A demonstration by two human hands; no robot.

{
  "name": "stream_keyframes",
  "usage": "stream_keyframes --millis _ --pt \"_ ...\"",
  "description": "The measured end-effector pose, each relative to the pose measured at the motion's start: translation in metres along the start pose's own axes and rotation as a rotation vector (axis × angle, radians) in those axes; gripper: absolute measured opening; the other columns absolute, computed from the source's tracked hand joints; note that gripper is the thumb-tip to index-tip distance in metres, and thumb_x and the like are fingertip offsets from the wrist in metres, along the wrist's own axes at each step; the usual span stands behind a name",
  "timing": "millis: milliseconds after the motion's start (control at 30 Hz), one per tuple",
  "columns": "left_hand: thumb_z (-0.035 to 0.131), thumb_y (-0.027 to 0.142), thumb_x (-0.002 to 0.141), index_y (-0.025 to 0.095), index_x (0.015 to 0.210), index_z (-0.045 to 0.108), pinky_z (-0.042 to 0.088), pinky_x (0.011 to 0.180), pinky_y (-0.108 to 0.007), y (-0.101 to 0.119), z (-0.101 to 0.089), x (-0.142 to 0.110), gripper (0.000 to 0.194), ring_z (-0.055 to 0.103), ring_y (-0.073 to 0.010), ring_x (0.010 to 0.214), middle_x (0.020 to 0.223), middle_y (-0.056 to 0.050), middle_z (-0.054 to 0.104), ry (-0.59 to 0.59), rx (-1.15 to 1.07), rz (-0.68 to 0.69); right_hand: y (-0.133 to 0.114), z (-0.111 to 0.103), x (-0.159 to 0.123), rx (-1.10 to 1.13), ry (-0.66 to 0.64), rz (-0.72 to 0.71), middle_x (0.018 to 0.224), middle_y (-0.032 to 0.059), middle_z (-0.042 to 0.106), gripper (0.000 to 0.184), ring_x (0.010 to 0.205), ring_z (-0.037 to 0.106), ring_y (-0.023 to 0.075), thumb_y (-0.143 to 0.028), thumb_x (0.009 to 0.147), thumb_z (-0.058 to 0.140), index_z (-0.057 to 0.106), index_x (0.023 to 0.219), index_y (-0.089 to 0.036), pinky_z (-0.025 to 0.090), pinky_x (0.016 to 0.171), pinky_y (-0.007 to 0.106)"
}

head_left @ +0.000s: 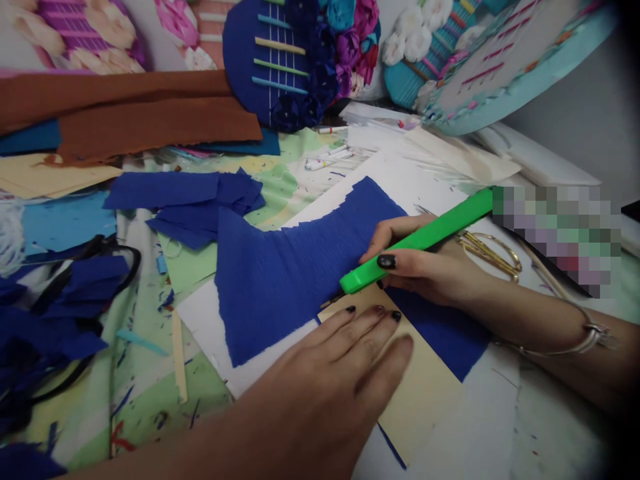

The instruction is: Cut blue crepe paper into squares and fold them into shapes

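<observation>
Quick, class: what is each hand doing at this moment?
Left hand: open, pressed flat on the tan card strip.
Right hand: closed around the green craft knife.

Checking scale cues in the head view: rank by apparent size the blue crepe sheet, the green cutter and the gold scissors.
1. Blue crepe sheet, clearly largest.
2. Green cutter, held in the right hand.
3. Gold scissors, partly hidden behind the hand, so their full size is unsure.

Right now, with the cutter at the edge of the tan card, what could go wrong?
1. The left hand presses the tan card with its fingertips very near the tip of the green cutter; a slip might cut them.
2. The blue crepe paper looks thin and could tear or wrinkle.
3. The right hand works beside the gold scissors and might bump them.
</observation>
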State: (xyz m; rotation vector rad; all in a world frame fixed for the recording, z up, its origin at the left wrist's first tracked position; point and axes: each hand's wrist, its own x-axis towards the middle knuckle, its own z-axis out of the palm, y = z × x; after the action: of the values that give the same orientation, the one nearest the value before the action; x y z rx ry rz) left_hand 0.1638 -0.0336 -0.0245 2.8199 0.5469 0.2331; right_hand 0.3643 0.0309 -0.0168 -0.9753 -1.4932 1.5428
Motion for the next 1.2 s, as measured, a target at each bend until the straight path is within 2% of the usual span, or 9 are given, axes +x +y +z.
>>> stream_keyframes --millis 133,233,300,400,500,700,833,1000,1200 --pt "0.036 0.058 0.091 0.004 0.138 0.038 0.032 0.11 -0.04 -0.002 -0.004 0.001 0.072 0.032 -0.0286 0.136 0.146 -0.019 0.036 -0.041 -0.041 0.01 0.003 0.0 0.005 0.273 0.077 0.005 0.05 -0.0036 0.048 0.022 0.041 0.041 0.0053 -0.029 0.07 0.069 0.053 0.064 -0.016 0.025 0.035 0.015" --pt "0.036 0.052 0.093 0.006 0.139 0.038 0.031 0.11 -0.041 -0.001 -0.004 0.001 0.065 0.031 -0.0276 0.137 0.148 -0.017 0.035 -0.031 -0.013 -0.008 0.002 -0.001 0.008 0.337 0.125 0.021 0.049 -0.0047 0.045 0.019 0.043 0.043 0.0064 -0.025 0.07 0.067 0.052 0.065 -0.016 0.025 0.037 0.016" --pt "0.037 0.052 0.093 0.011 0.14 0.037 0.026 0.111 -0.051 0.0 -0.003 0.0 0.062 0.027 -0.0306 0.138 0.148 -0.013 0.035 -0.027 0.02 -0.033 0.001 -0.001 0.008 0.361 0.144 0.034 0.05 -0.005 0.045 0.019 0.043 0.043 0.0067 -0.025 0.068 0.068 0.051 0.066 -0.016 0.023 0.037 0.017" --pt "0.039 0.061 0.089 0.023 0.141 0.036 0.014 0.103 -0.074 0.0 -0.002 -0.001 0.065 0.024 -0.0419 0.137 0.149 -0.007 0.035 -0.016 0.065 -0.103 0.0 -0.002 0.009 0.402 0.171 0.046 0.051 -0.0054 0.046 0.02 0.041 0.038 0.0055 -0.025 0.068 0.067 0.049 0.066 -0.017 0.022 0.038 0.019" --pt "0.044 0.068 0.082 0.032 0.142 0.033 0.012 0.091 -0.084 0.0 0.0 -0.004 0.072 0.021 -0.0522 0.133 0.151 -0.002 0.032 -0.039 0.108 -0.148 -0.001 -0.002 0.009 0.404 0.175 0.04 0.05 -0.006 0.045 0.02 0.039 0.033 0.0045 -0.025 0.069 0.065 0.046 0.066 -0.017 0.022 0.04 0.021" --pt "0.035 0.075 0.08 0.032 0.145 0.028 0.014 0.085 -0.087 -0.002 0.009 -0.009 0.078 0.013 -0.0591 0.13 0.152 -0.001 0.029 0.017 0.174 -0.136 0.0 0.0 0.004 0.31 0.15 0.005 0.052 -0.0038 0.047 0.02 0.041 0.035 0.0052 -0.028 0.068 0.067 0.049 0.064 -0.017 0.018 0.037 0.019" --pt "0.035 0.076 0.078 0.034 0.144 0.028 0.017 0.083 -0.086 -0.003 0.01 -0.01 0.079 0.012 -0.0599 0.13 0.152 -0.001 0.029 0.036 0.188 -0.137 0.003 0.0 -0.001 0.202 0.13 -0.061 0.05 -0.0028 0.048 0.022 0.04 0.036 0.0054 -0.027 0.069 0.068 0.051 0.059 -0.017 0.016 0.034 0.019" --pt "0.043 0.076 0.075 0.035 0.144 0.029 0.018 0.083 -0.087 -0.002 0.008 -0.008 0.082 0.01 -0.0603 0.13 0.151 0.001 0.032 0.025 0.18 -0.155 0.006 -0.004 -0.004 0.002 0.06 -0.072 0.056 -0.0005 0.058 0.016 0.042 0.042 0.0065 -0.028 0.073 0.07 0.06 0.068 -0.017 0.026 0.036 0.019" --pt "0.056 0.073 0.069 0.035 0.143 0.031 0.024 0.081 -0.087 0.002 0.001 -0.005 0.087 0.015 -0.0607 0.129 0.149 0.001 0.034 -0.035 0.161 -0.184 0.006 -0.004 -0.004 -0.05 0.013 -0.087 0.057 -0.0013 0.06 0.012 0.04 0.044 0.0056 -0.027 0.076 0.069 0.064 0.075 -0.016 0.032 0.036 0.017"
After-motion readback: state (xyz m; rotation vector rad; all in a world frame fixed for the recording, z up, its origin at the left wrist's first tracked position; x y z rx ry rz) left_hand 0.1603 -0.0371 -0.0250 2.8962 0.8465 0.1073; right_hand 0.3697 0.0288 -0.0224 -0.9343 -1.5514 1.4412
